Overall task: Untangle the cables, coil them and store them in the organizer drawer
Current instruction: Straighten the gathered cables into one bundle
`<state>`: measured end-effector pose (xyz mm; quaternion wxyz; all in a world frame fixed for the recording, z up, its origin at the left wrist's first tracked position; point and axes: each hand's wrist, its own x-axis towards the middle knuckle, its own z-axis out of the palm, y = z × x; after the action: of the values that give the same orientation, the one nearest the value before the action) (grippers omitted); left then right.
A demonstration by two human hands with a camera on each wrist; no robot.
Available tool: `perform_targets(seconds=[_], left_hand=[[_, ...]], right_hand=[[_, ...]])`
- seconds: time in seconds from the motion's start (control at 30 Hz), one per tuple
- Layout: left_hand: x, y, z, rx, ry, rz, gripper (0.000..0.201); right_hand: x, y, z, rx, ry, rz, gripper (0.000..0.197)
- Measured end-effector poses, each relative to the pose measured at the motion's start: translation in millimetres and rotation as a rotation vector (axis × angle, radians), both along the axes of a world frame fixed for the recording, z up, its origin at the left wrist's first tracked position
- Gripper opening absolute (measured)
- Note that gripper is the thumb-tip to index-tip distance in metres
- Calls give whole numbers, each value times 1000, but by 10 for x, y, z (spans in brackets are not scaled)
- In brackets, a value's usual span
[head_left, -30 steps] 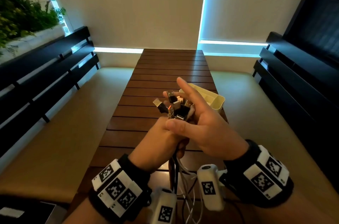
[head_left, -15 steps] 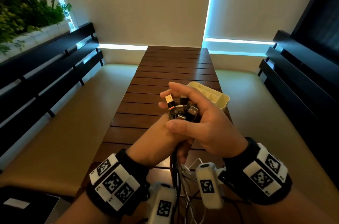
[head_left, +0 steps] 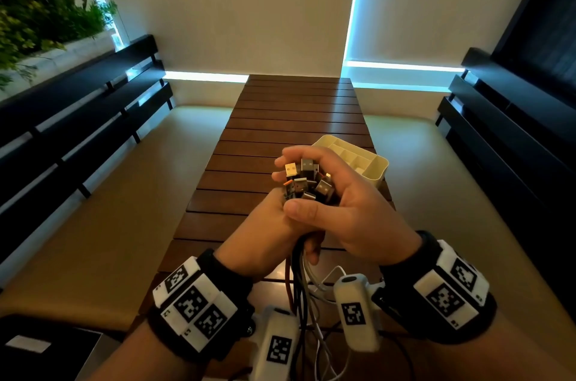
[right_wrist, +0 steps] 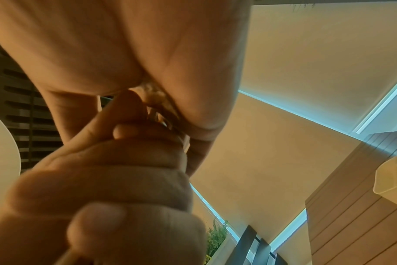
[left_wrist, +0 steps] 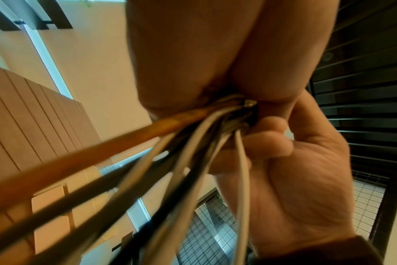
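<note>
While the left hand (head_left: 268,224) grips the cables (head_left: 307,182) below their plugs, the right hand (head_left: 352,209) curls round the plug cluster, just in front of the cream organizer drawer (head_left: 374,162) on the slatted surface (head_left: 280,118). No legible print on plugs; wristbands (head_left: 193,305) carry square coded markers only.

Black wristbands (head_left: 218,271); white marker blocks (head_left: 448,290); cameras (head_left: 358,312)

Metal-tipped plugs (head_left: 307,182) on smooth, rubbery-looking cables (left_wrist: 125,161) are seen above a glossy slatted wood tabletop (head_left: 280,118); a matt cream plastic organizer (head_left: 372,167) is set behind.
</note>
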<state>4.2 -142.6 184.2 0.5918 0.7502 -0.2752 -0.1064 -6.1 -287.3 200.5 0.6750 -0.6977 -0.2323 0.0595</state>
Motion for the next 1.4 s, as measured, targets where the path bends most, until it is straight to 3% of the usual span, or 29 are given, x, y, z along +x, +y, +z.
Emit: perform_targets(seconds=[0.1, 0.2, 0.3, 0.43, 0.63, 0.73, 0.83, 0.97, 1.07, 1.23, 1.4], left_hand=[[11, -23, -28, -38, 123, 87, 17], [-50, 48, -57, -160, 184, 42, 14], [-76, 75, -15, -158, 195, 19, 8], [-99, 82, 40, -259, 277, -44, 14], [-75, 121, -10, -279, 218, -34, 17], [-85, 134, -41, -279, 235, -15, 25], [-98, 150, -29, -264, 223, -22, 19], [-105, 134, -31, -291, 228, -20, 13], [-101, 110, -69, -346, 236, -31, 5], [-77, 113, -79, -335, 213, -42, 10], [-28, 149, -80, -343, 220, -61, 12]], right_hand=[[-15, -9, 20, -44, -1, -16, 49], [-20, -1, 26, -61, -11, -14, 48], [-19, 9, 12, -49, -19, 16, 51], [-16, 27, 17, -35, -94, 9, 52], [-60, 85, 64, -88, -99, -32, 34], [-68, 92, 82, -105, -110, -21, 34], [-61, 105, 71, -67, -76, 1, 36], [-17, 74, 22, -77, -157, -24, 32], [-22, 84, 29, -37, -102, -11, 39], [5, 51, 23, -50, -129, -30, 79], [27, 28, -40, 183, -16, -76, 66]])
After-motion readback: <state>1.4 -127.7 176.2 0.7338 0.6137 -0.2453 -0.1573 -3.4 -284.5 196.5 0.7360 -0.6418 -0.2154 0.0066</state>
